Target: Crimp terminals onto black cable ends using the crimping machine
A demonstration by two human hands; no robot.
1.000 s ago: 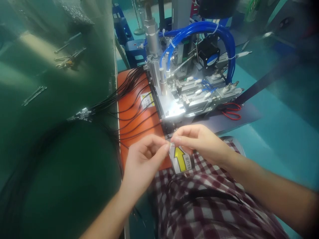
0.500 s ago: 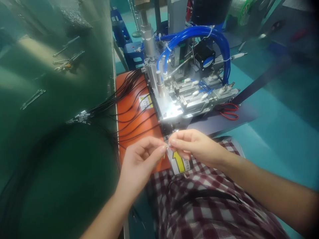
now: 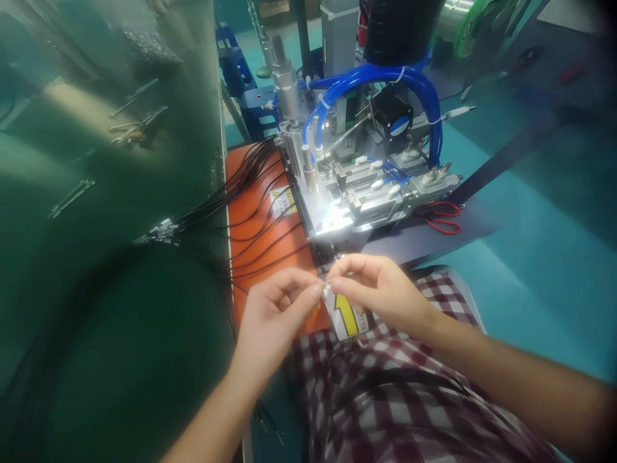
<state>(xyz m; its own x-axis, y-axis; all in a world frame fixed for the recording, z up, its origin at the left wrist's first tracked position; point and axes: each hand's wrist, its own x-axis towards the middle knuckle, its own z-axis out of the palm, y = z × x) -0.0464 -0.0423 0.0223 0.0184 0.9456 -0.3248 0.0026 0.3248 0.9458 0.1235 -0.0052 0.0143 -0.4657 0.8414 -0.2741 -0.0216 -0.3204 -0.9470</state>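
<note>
My left hand (image 3: 277,312) is closed in a pinch of thumb and forefinger above the front of an orange plate (image 3: 260,257). Opposite it, my right hand (image 3: 380,286) pinches too, its fingertips almost meeting the left ones. Between the tips shows a tiny pale piece (image 3: 327,285), too small to name. Black cables (image 3: 253,161) lie across the plate and run under the edge of the machine (image 3: 332,215). Just below my right fingers is a white label with a yellow arrow (image 3: 346,315).
On the green tabletop (image 3: 120,347) at left lies a bundle of cables with metal ends (image 3: 164,231). Several thin metal-ended pieces (image 3: 139,125) lie farther back. Blue air hoses (image 3: 385,74) arch over the machine. A red cord loop (image 3: 443,218) sits at its right.
Both hands keep their pinch, with the right hand's fingers slightly more curled and turned. The whole view has shifted a little.
</note>
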